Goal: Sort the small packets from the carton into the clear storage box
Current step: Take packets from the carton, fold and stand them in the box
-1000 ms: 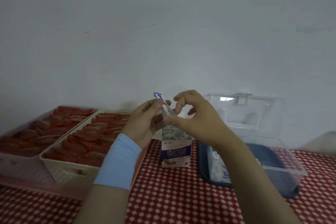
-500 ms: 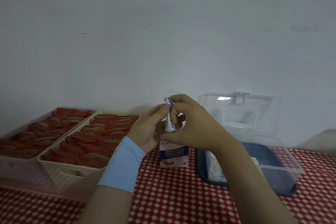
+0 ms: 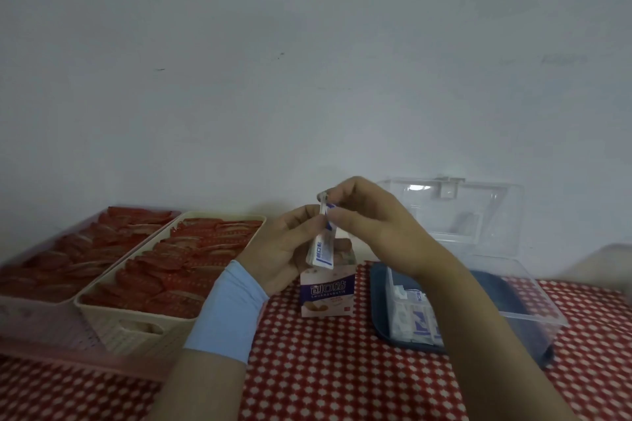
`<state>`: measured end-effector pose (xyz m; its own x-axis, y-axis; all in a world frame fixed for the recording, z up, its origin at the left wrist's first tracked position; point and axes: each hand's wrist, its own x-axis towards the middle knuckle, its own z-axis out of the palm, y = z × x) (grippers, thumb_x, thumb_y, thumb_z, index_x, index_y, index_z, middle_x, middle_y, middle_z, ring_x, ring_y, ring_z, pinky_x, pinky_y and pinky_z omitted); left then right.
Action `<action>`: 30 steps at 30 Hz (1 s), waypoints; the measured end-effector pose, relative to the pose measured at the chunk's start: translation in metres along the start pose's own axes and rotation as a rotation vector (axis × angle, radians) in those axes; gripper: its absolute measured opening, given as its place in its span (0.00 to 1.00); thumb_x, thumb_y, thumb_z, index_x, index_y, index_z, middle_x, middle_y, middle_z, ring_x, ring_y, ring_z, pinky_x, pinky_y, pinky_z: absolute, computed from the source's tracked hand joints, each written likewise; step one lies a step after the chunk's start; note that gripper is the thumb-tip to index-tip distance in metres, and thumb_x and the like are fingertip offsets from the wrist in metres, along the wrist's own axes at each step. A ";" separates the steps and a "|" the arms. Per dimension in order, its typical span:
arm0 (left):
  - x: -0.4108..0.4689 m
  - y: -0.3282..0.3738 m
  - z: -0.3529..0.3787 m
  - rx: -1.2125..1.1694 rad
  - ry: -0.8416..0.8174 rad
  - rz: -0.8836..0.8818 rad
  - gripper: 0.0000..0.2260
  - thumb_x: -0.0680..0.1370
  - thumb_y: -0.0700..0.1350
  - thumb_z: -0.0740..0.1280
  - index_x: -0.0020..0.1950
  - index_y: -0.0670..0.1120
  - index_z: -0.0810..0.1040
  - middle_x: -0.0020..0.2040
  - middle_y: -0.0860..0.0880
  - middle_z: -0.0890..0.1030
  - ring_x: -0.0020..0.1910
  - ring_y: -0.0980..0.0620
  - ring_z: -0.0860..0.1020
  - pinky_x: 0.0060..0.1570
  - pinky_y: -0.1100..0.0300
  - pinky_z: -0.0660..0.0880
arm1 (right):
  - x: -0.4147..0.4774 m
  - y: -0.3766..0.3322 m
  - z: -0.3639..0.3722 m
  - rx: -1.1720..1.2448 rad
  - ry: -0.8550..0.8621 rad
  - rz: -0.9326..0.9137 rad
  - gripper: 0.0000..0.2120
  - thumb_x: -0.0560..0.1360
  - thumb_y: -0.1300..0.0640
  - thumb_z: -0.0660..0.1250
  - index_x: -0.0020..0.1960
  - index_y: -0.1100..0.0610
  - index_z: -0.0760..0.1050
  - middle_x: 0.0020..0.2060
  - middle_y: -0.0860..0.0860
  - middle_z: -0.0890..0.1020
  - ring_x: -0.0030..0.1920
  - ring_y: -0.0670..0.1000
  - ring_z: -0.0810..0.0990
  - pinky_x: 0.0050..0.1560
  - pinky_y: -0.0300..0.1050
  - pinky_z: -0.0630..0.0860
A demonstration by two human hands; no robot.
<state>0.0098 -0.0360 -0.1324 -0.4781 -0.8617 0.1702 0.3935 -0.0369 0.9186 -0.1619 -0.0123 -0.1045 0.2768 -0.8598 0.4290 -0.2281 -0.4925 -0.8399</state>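
1. Held up over the carton (image 3: 326, 294): a thin stack of small white-and-blue packets (image 3: 321, 251), edge-on to the camera and tilted, top end leaning toward the right.
2. Left hand (image 3: 287, 249): fingers curled around the lower part of the stack, thumb pressed against its near face. Pale blue wristband (image 3: 227, 313) on that wrist.
3. Right hand (image 3: 372, 225): thumb and forefinger pinched on the top end of the stack, remaining fingers curled behind it.
4. Stood upright on the red-and-white patterned tablecloth (image 3: 325, 369), just below both hands: the small white and purple carton, top open. Contents mostly hidden by the hands; possibly more packets inside, hard to tell.
5. Just right of the carton, partly behind the right forearm: the clear storage box (image 3: 533, 304), lid swung up and back against the wall (image 3: 307, 61), dark blue base under it.
6. Lay inside the box at its left end: several white-and-blue packets (image 3: 415, 321), upright side by side.
7. Sat at the left of the table, touching side by side: a cream basket (image 3: 113, 318) and a pink basket (image 3: 30, 321), both packed with red wrapped sachets (image 3: 184, 256) in rows.
8. Well apart from the storage box: both baskets, with the carton between.
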 end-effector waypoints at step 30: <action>0.052 -0.059 0.141 0.890 0.060 0.008 0.05 0.75 0.46 0.73 0.48 0.46 0.83 0.41 0.47 0.86 0.40 0.48 0.85 0.47 0.51 0.83 | -0.062 -0.022 -0.166 -0.674 0.008 0.442 0.03 0.75 0.62 0.71 0.45 0.58 0.84 0.32 0.50 0.85 0.27 0.46 0.81 0.29 0.38 0.70</action>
<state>-0.1494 -0.0075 -0.1271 -0.4264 -0.8862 0.1813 -0.3710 0.3542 0.8584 -0.3291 0.0290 -0.0574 0.0232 -0.9939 0.1080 -0.8301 -0.0794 -0.5519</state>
